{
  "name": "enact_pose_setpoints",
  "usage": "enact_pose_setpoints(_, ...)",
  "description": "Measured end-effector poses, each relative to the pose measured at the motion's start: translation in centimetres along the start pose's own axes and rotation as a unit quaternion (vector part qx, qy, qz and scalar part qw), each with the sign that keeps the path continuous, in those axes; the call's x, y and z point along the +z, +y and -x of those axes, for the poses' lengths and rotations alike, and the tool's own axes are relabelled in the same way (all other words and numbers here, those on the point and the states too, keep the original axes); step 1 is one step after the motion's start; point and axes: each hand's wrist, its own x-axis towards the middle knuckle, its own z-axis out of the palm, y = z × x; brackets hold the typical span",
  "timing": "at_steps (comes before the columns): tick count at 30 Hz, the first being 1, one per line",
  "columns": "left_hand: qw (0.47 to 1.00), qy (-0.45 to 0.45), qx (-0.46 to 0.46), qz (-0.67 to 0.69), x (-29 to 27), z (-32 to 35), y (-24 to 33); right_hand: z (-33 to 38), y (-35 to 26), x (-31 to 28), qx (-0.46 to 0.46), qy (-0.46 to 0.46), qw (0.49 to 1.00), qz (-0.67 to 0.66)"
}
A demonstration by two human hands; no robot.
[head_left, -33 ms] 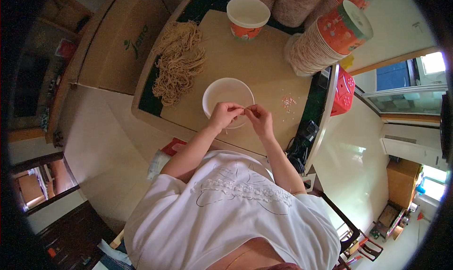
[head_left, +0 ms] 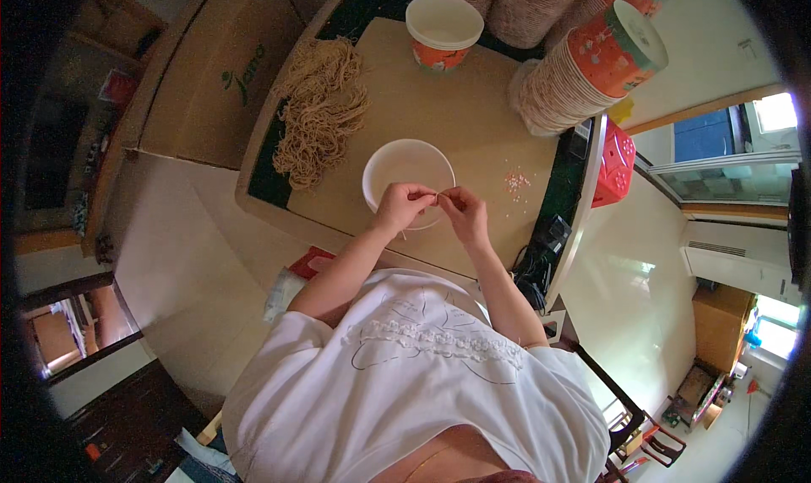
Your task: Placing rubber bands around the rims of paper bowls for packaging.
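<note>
Over the near rim of a round white paper tub (head_left: 397, 160), my left hand (head_left: 405, 204) and my right hand (head_left: 465, 214) meet, thumbs and forefingers closed in a pinch. Between the fingertips is a thin piece of string (head_left: 438, 199), mostly hidden by the fingers. A short pale end dangles below my left hand. To the left lies a tangled heap of tan string (head_left: 321, 116). Small pink and white bits (head_left: 517, 181) are scattered to the right of the tub.
A brown cardboard sheet (head_left: 490, 111) covers much of the table. Behind stands a white and orange tub (head_left: 441, 31); wrapped stacks of tubs (head_left: 583, 69) fill the far right. Black cables (head_left: 534, 272) lie at the right edge, near a red stool (head_left: 615, 166). A large carton (head_left: 211, 78) is at left.
</note>
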Motion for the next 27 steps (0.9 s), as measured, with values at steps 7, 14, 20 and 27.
enact_pose_setpoints(7,0.967,0.103,0.178,-0.147,0.4,-0.2,-1.3,0.5,-2.1,0.8,-0.144,0.076,0.966,0.201)
enact_pose_setpoints(14,0.967,0.134,0.173,-0.134,0.1,-0.4,-1.4,0.7,-1.6,0.8,-0.148,0.025,0.965,0.215)
enact_pose_setpoints(20,0.968,0.148,0.173,-0.108,-0.4,-1.0,-2.8,0.8,-1.9,0.8,-0.106,0.019,0.967,0.231)
enact_pose_setpoints(27,0.967,0.121,0.185,-0.127,-0.3,-0.6,-2.2,1.0,-2.4,0.8,-0.101,0.028,0.967,0.230)
